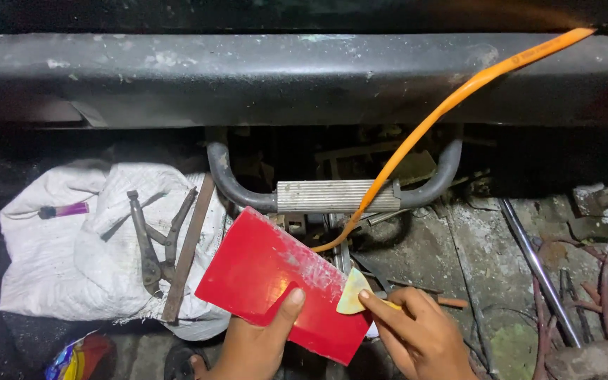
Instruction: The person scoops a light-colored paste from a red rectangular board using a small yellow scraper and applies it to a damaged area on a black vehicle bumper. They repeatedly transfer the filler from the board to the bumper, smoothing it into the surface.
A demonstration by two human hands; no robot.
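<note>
My right hand (pixel 420 334) is pinching the handle of a small yellow putty spreader (pixel 352 293), index finger pressed along it so the blade sits flat on the edge of the red plastic board (pixel 276 281). My left hand (pixel 255 345) grips that board from below, thumb clamped on top. I'd say the trick here is keeping the blade at a low angle and the board steady, so nothing slides off. Left of the board, pliers (pixel 150 243) and a flat metal bar (pixel 186 250) lie on a white sack (pixel 58 246). Just above it there's a ribbed metal step (pixel 336 195), with an orange hose (pixel 452 105) curving down toward the board's top corner.
</note>
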